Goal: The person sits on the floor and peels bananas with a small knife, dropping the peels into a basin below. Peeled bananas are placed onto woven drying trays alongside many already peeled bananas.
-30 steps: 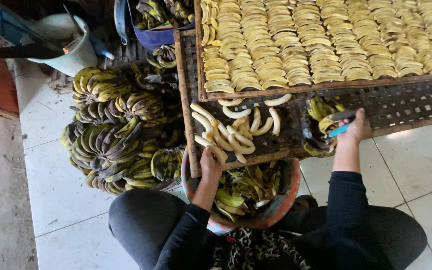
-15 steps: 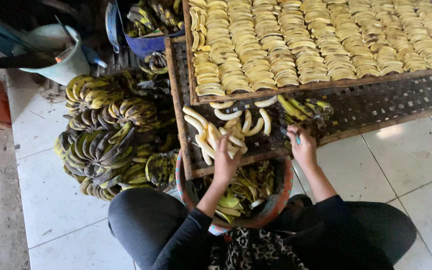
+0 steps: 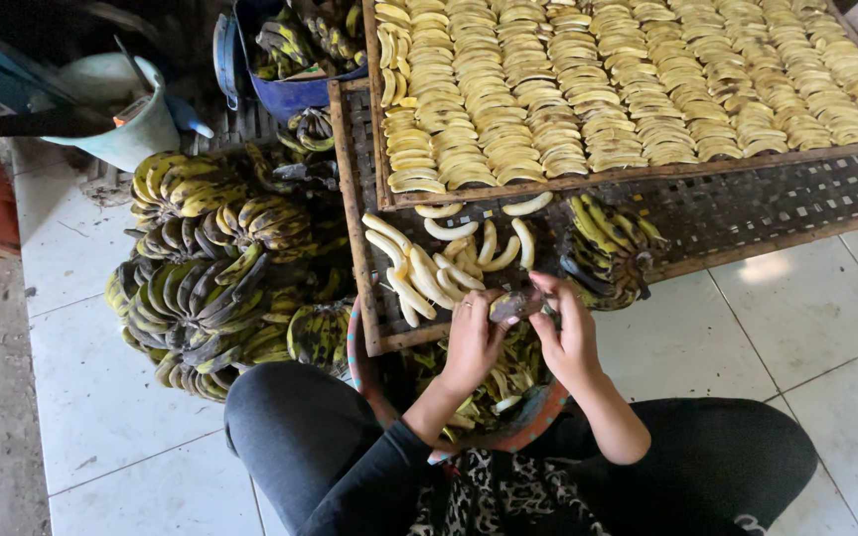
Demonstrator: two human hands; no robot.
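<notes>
My left hand [image 3: 471,340] and my right hand [image 3: 566,333] meet over the front edge of a dark woven tray [image 3: 747,213], both closed on one dark-skinned banana [image 3: 514,303] between them. Just left of my hands lies a small pile of peeled pale bananas [image 3: 439,260] on the tray. To the right of my hands sits a bunch of unpeeled yellow-black bananas [image 3: 608,246]. Below my hands, between my knees, stands a round basin [image 3: 494,397] holding banana peels.
A second tray [image 3: 647,79] behind carries rows of sliced peeled bananas. A big heap of banana bunches [image 3: 215,273] lies on the tiled floor at left. A blue tub of bananas [image 3: 295,60] and a pale bucket [image 3: 126,109] stand at the back left.
My right hand left the bunch at the right and came in toward my left hand. Both hands now close on one banana above the basin.
</notes>
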